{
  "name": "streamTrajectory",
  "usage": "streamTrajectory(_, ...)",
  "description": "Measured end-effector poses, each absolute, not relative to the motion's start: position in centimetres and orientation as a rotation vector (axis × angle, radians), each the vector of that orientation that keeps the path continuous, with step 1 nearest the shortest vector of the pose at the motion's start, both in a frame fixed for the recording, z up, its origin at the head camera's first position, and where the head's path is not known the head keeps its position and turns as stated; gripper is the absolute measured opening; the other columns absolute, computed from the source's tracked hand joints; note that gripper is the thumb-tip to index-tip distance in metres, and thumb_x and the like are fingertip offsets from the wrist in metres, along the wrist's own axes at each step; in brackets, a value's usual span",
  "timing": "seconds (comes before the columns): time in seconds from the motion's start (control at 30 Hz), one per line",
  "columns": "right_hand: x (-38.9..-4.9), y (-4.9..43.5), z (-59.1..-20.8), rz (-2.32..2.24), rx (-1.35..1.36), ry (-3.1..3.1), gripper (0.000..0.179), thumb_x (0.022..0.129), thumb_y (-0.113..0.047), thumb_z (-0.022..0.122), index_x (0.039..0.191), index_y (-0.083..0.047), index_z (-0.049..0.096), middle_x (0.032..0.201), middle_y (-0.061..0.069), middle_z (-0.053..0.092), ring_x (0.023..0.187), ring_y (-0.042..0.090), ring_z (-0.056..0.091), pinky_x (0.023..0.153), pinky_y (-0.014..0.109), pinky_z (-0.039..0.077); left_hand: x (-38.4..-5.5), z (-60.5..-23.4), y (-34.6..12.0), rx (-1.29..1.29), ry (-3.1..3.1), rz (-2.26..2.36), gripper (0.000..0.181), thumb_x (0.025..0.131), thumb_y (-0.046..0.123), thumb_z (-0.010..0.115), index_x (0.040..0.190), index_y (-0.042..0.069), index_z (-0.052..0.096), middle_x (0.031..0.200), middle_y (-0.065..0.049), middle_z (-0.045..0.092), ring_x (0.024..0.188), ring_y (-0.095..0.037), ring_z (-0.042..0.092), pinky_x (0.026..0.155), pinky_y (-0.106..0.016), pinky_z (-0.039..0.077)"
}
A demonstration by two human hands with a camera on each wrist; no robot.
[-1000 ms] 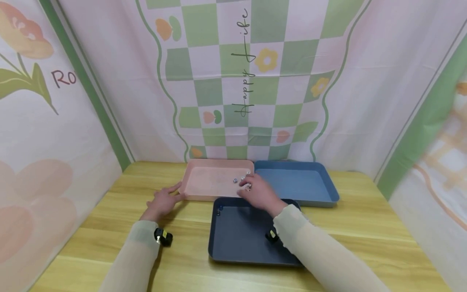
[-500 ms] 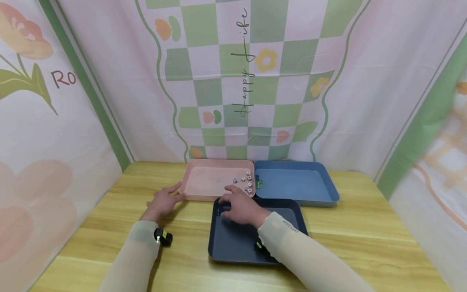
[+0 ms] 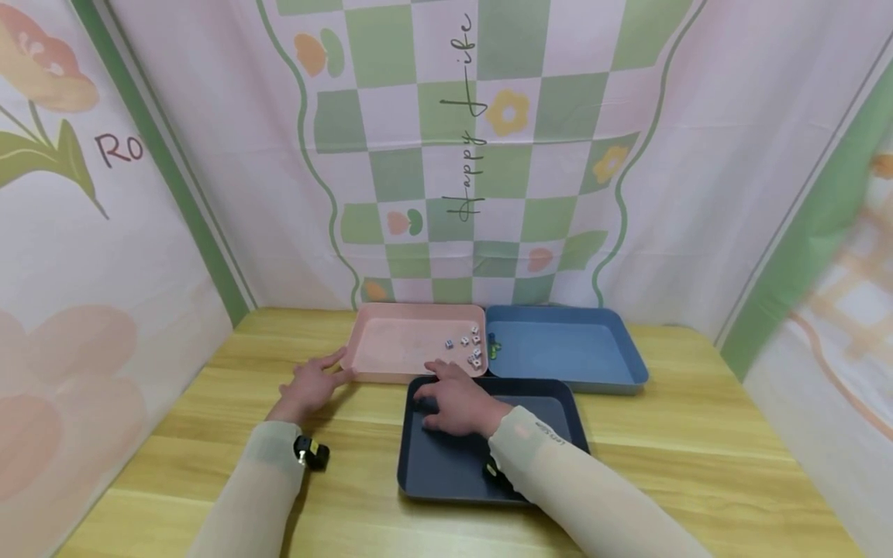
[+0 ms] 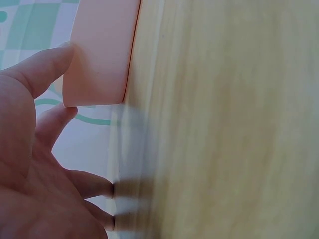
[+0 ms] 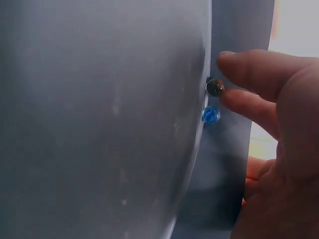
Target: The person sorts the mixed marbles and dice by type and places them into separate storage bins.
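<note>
My right hand (image 3: 460,401) reaches over the back left part of the dark tray (image 3: 453,477). In the right wrist view a dark amber-tinted marble (image 5: 215,87) and a clear blue marble (image 5: 211,115) lie against the tray's wall. My right index fingertip is right at the amber-tinted marble, with the thumb apart on its other side. In the head view this hand hides the marbles. My left hand (image 3: 312,385), fingers spread, touches the front left corner of the pink tray (image 3: 391,341) with thumb and index finger; two other fingertips rest on the table.
Several white dice (image 3: 477,353) lie in the pink tray's right end. Beside it stands a blue tray (image 3: 568,349) with small green and blue pieces (image 3: 494,346) along its left wall. All three trays sit close together on a wooden table (image 3: 698,434), before a patterned curtain (image 3: 446,155).
My right hand has come from the pink tray's right end, left and nearer to me, to the dark tray's back left corner. My left hand stays at the pink tray.
</note>
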State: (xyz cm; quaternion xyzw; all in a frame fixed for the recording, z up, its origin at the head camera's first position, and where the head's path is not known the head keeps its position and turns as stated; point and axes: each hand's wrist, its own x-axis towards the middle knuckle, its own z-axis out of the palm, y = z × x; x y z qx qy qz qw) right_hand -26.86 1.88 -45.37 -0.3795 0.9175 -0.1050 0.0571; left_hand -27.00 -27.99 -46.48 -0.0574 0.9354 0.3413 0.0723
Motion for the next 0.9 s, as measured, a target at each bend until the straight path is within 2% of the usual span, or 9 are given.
streamTrajectory(0.27,-26.7,1.6,-45.3,-0.279,-1.136,2.798,0.024,0.090,-0.036,0.074,0.111,-0.025,0.073,0.155,0.016,0.037,0.147,0.033,0.023,0.119,0.048,0.012,-26.9,-46.2,-27.8,-0.170,2.808,1.040,0.071,0.095,0.062,0.053,0.156,0.029,0.034,0.159,-0.031,0.015,0.140,-0.059,-0.011,0.094,-0.082,-0.014)
streamTrajectory(0.43,-26.6,1.1,-45.4,-0.260,-1.101,2.805,0.025,0.090,-0.044,0.072,0.107,-0.027,0.073,0.153,0.016,0.040,0.146,0.035,0.022,0.119,0.048,0.011,-26.8,-46.1,-27.9,-0.169,2.808,1.040,0.071,0.095,0.062,0.053,0.156,0.030,0.034,0.159,-0.030,0.015,0.140,-0.059,-0.010,0.094,-0.082,-0.014)
streamTrajectory(0.6,-26.5,0.4,-45.5,-0.281,-1.046,2.831,0.014,0.090,-0.039,0.072,0.098,-0.027,0.074,0.148,0.014,0.048,0.145,0.037,0.024,0.119,0.051,0.012,-26.9,-46.3,-28.0,-0.170,2.806,1.045,0.071,0.095,0.061,0.053,0.156,0.030,0.034,0.159,-0.030,0.015,0.140,-0.059,-0.010,0.094,-0.082,-0.014)
streamTrajectory(0.8,-26.2,0.2,-45.3,-0.297,-1.024,2.847,0.010,0.090,-0.035,0.073,0.096,-0.026,0.075,0.138,0.009,0.058,0.145,0.037,0.026,0.118,0.051,0.013,-27.0,-46.4,-28.0,-0.166,2.803,1.056,0.071,0.095,0.061,0.054,0.156,0.030,0.034,0.160,-0.028,0.016,0.140,-0.059,-0.011,0.093,-0.082,-0.014)
streamTrajectory(0.9,-26.3,0.1,-45.4,-0.306,-1.033,2.860,0.009,0.091,-0.034,0.073,0.096,-0.026,0.075,0.125,0.002,0.067,0.144,0.035,0.028,0.118,0.051,0.015,-27.1,-46.5,-28.1,-0.163,2.804,1.056,0.071,0.095,0.062,0.054,0.156,0.031,0.034,0.160,-0.027,0.016,0.140,-0.059,-0.010,0.093,-0.083,-0.014)
